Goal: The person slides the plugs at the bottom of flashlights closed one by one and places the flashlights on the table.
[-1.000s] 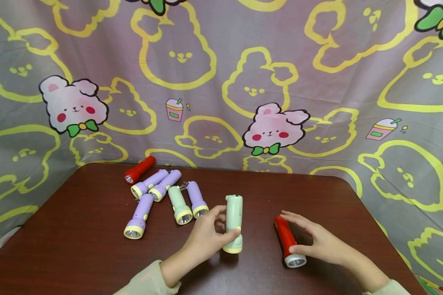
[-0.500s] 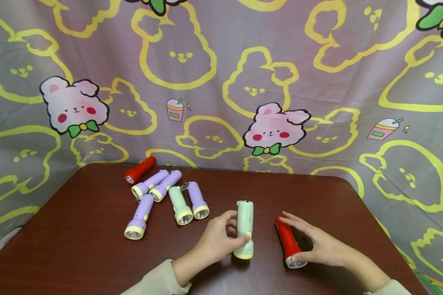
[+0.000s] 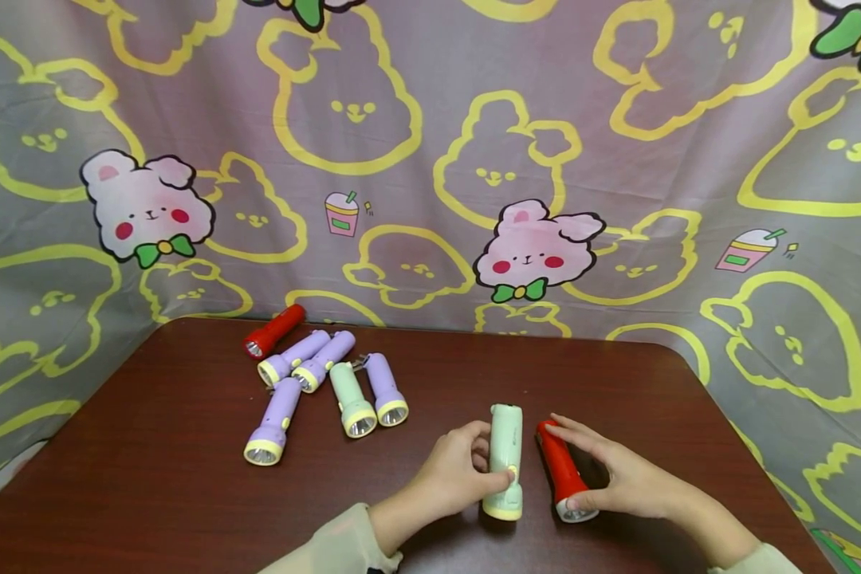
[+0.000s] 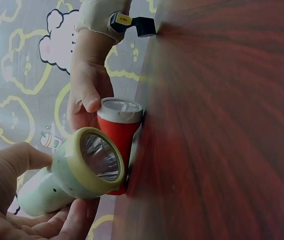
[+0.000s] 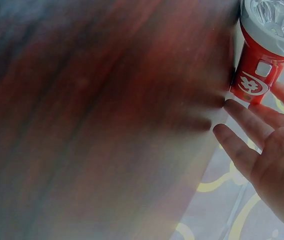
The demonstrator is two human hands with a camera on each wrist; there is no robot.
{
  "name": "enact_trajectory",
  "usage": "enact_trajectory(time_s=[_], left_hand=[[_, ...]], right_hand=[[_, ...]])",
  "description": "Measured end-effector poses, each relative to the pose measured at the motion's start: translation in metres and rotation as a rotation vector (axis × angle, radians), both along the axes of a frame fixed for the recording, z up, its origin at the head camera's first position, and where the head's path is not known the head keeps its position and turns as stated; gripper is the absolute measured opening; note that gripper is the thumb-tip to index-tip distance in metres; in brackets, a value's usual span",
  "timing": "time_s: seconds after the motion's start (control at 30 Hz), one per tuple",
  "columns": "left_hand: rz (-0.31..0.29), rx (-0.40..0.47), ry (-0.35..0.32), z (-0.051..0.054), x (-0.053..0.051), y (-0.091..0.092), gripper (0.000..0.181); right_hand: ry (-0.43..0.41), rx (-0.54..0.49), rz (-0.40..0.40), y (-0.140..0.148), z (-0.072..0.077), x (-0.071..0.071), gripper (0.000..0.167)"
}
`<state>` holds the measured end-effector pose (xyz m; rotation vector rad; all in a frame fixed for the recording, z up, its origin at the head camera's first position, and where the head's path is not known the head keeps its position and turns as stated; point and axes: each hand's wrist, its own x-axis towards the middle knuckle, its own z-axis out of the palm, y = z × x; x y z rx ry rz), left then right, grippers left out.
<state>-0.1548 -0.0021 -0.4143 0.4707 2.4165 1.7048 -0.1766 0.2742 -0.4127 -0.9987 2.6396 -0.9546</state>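
Observation:
In the head view the left hand [image 3: 454,477] grips a pale green flashlight [image 3: 505,458], thumb near its yellow switch, lens end down and tilted. Just right of it a red flashlight [image 3: 562,470] with a white head lies on the table. The right hand [image 3: 627,478] rests against that red flashlight, thumb at the head and the other fingers extended toward its tail. The left wrist view shows the green flashlight [image 4: 74,172] between thumb and fingers, partly covering the red flashlight [image 4: 118,129]. In the right wrist view, the fingers are spread beside the red flashlight [image 5: 259,65].
At the table's left lie several purple flashlights [image 3: 275,418], another green flashlight [image 3: 351,399] and, farther back, another red flashlight [image 3: 276,329]. A patterned curtain [image 3: 416,143] hangs behind the brown table [image 3: 151,462].
The left hand has carried the green flashlight rightward and slightly nearer the viewer, beside the red one. The right hand has barely moved, its thumb now lower on the red flashlight's head.

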Motion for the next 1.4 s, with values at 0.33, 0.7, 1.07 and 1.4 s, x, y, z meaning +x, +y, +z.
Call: enact_trajectory(time_s=[0.33, 0.7, 1.07, 1.4], left_hand=[[0.014, -0.094, -0.028, -0.004, -0.002, 0.013, 0.048], [-0.006, -0.05, -0.125, -0.006, -0.005, 0.029, 0.059], [0.038, -0.032, -0.145, -0.009, -0.009, 0.036, 0.056], [0.047, -0.022, -0.221, -0.011, -0.013, 0.039, 0.042]], right_hand=[[-0.017, -0.017, 0.013, 0.001, 0.001, -0.001, 0.082], [-0.038, -0.052, 0.027, 0.002, 0.0, -0.001, 0.08], [-0.04, -0.04, 0.006, 0.001, 0.0, -0.001, 0.083], [0.002, -0.002, -0.014, 0.001, -0.001, -0.002, 0.084]])
